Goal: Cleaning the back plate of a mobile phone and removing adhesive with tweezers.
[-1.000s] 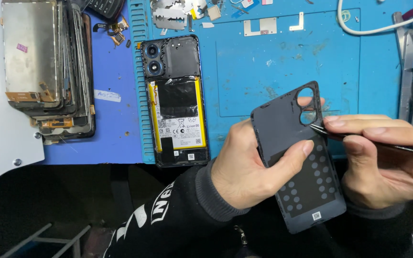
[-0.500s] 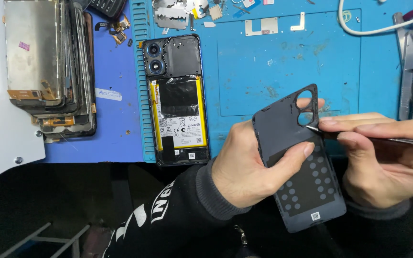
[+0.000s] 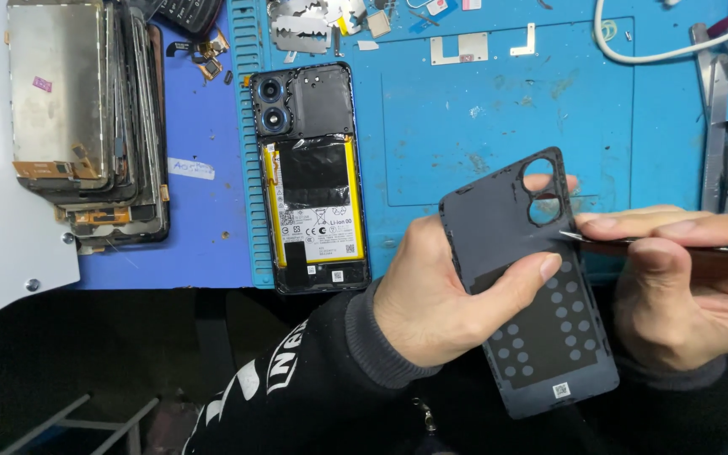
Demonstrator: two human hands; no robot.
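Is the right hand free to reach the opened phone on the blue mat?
Probably not: the right hand holds tweezers against the back cover, which lies between it and the opened phone.

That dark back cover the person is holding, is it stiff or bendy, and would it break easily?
The back cover looks thin yet fairly stiff: the left hand grips one edge and the rest stays flat. Probably light, since a thumb and fingers carry it. It may crack around the two camera holes, where the tool in the right hand touches.
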